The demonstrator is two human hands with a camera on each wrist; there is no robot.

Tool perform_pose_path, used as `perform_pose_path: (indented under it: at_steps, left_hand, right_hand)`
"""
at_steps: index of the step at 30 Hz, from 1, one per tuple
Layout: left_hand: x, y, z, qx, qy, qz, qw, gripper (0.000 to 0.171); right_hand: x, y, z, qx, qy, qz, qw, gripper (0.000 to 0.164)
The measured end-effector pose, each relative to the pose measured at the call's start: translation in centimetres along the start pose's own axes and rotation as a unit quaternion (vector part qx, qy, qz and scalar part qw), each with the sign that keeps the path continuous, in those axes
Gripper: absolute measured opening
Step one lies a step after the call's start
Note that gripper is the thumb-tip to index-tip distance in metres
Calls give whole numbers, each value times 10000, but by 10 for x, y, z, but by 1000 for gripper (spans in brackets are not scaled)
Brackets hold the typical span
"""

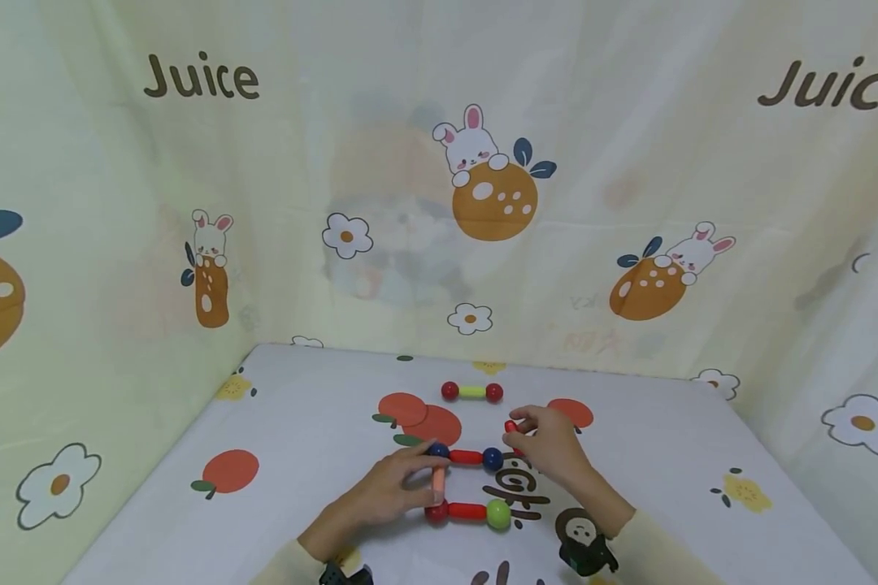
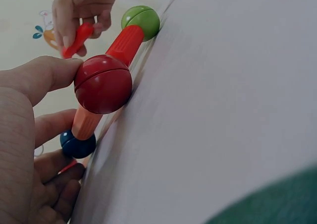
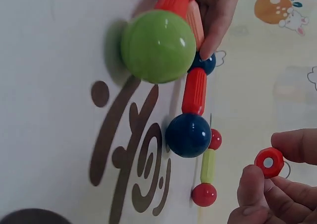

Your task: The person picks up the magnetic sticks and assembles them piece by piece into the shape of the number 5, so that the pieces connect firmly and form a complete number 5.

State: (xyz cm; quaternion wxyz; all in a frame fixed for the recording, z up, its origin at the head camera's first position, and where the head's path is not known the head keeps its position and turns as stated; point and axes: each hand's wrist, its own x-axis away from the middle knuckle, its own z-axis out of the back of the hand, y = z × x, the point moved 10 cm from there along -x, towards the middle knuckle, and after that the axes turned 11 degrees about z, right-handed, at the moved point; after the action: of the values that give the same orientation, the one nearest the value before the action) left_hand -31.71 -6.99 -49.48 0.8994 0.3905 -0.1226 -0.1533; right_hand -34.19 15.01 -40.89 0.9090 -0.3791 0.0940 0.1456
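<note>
My left hand (image 1: 393, 485) grips the left side of a three-sided ball-and-rod shape on the table. In the left wrist view its thumb presses a dark red ball (image 2: 103, 84), and other fingers reach along an orange rod (image 2: 86, 122) to a blue ball (image 2: 78, 144). From these corners two red rods (image 1: 467, 457) run right, one to another blue ball (image 3: 188, 135), one to a green ball (image 3: 158, 46). Right of the far blue ball, my right hand (image 1: 552, 445) pinches a loose red rod (image 3: 270, 162), raised, its round silvery end showing.
Farther back on the table lies a separate piece, a yellow-green rod (image 1: 472, 392) with a red ball (image 1: 449, 391) at each end. A white cloth with printed fruit (image 1: 230, 471) covers the table. A printed curtain (image 1: 380, 146) hangs behind and at both sides.
</note>
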Motion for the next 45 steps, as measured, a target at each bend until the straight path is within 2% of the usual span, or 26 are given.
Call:
perform_pose_path:
  at_steps: [5,13,26,45]
  left_hand:
    - [1,0,1,36,-9,-15,10000,47]
    - [-1,-2,-2,73,-52,-84,9999,47]
    - [-2,-2,-2,78,-28,-21,10000,47]
    - [1,1,-1,99,-45,46,9999,46]
  right_hand:
    - [12,-2,0,-299,-14,-32,9995,34]
    - [32,0,-12,-511,-324,-291,9977,40]
    - [61,9,-27,-762,-707,-777,9915,29]
    - [85,12,-38,-1093,-997,-1071,9832,25]
